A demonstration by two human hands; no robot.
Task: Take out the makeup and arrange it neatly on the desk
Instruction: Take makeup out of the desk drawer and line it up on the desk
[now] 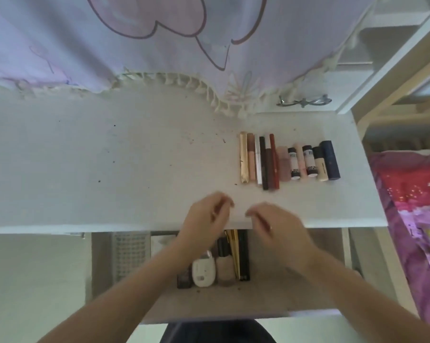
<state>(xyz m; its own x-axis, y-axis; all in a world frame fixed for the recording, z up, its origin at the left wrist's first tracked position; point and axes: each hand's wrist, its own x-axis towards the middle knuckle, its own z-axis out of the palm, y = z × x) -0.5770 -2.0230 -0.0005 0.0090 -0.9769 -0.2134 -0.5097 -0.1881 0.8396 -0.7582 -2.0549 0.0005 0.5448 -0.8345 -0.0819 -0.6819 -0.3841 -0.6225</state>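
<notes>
Both empty, left hand (206,219) and right hand (280,224) loosely curled over the desk (110,157) edge, makeup row (288,160) lined up further back-right, more in the drawer (271,288) underneath.

No legible text anywhere; dark lettering on two white tubes (294,163) too blurred to read.

Matt white desk (110,157), shiny gold tube (243,157), printed cloth curtain (85,45), glossy white case (203,272)

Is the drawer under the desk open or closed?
Open. The drawer is pulled out below the desk edge, so the makeup lying inside it shows.
</notes>
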